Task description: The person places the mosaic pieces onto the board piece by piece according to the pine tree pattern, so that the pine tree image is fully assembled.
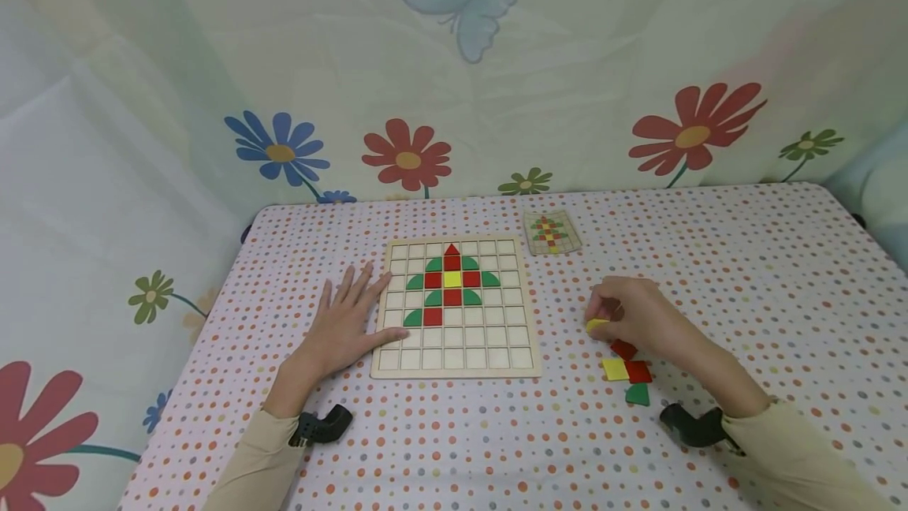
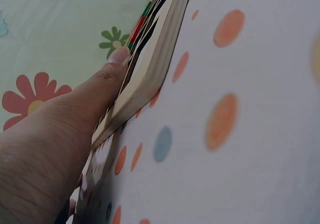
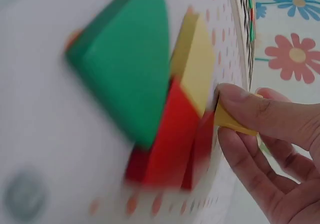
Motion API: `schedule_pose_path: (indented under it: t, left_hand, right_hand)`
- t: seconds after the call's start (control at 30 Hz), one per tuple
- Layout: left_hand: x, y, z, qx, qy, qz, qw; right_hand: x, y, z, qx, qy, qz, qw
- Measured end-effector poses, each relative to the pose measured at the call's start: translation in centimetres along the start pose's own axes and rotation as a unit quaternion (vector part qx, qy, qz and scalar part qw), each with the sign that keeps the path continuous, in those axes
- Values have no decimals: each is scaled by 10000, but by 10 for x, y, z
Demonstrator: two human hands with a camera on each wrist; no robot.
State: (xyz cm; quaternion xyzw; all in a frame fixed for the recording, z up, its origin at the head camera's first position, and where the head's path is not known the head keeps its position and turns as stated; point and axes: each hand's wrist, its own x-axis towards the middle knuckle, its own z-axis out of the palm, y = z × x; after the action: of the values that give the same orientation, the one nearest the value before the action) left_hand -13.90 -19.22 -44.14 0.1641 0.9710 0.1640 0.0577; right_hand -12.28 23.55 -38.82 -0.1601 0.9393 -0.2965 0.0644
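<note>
A wooden grid board (image 1: pixel 418 359) lies on the table, with red, green and yellow tiles forming a tree shape in its cells. My left hand (image 1: pixel 342 331) rests at the board's left side, fingers spread and thumb on its edge; the left wrist view shows that thumb (image 2: pixel 107 79) laid over the rim. To the right of the board, my right hand (image 1: pixel 641 315) pinches a yellow tile (image 3: pixel 231 120) between thumb and fingers. Just below that hand lie a yellow square (image 1: pixel 615 370), red squares (image 1: pixel 639 372) and a green quarter-round tile (image 1: pixel 638 394).
A small pattern card (image 1: pixel 567 243) with a printed tree lies off the board's upper right corner. The table has a dotted cloth (image 1: pixel 454 440). Behind it hangs a flowered backdrop (image 1: pixel 567 101). Each wrist wears a black camera (image 1: pixel 691 424).
</note>
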Motion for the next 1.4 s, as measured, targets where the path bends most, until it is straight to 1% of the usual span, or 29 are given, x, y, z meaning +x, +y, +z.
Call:
schedule_pose_path:
  t: [0.17, 0.27, 0.37, 0.53, 0.67, 0.8, 0.9, 1.23, 1.4]
  left_hand:
    - [1, 0, 1, -49, 0, 34, 10000]
    - [2, 0, 2, -33, 0, 44, 10000]
    - [4, 0, 2, 18, 6, 44, 10000]
    - [5, 2, 1, 15, 1, 37, 10000]
    - [5, 2, 1, 8, -37, 12, 10000]
    - [4, 2, 1, 13, -76, -15, 10000]
    - [4, 3, 1, 16, -78, -17, 10000]
    - [3, 0, 1, 52, -71, -34, 10000]
    - [2, -1, 1, 47, -79, -76, 9999]
  right_hand:
    - [14, -20, 8, 236, 118, -523, 9983]
    - [28, -37, 14, 441, 64, -837, 9955]
    - [46, -54, 20, 625, -33, -1064, 9924]
    - [72, -80, 33, 949, -248, -1228, 9876]
    - [85, -96, 47, 1150, -457, -1284, 9840]
    - [90, -102, 60, 1250, -630, -1282, 9818]
    - [91, -102, 66, 1216, -672, -1221, 9827]
    - [93, -105, 74, 941, -750, -1083, 9868]
    - [93, -110, 78, 697, -683, -1101, 9891]
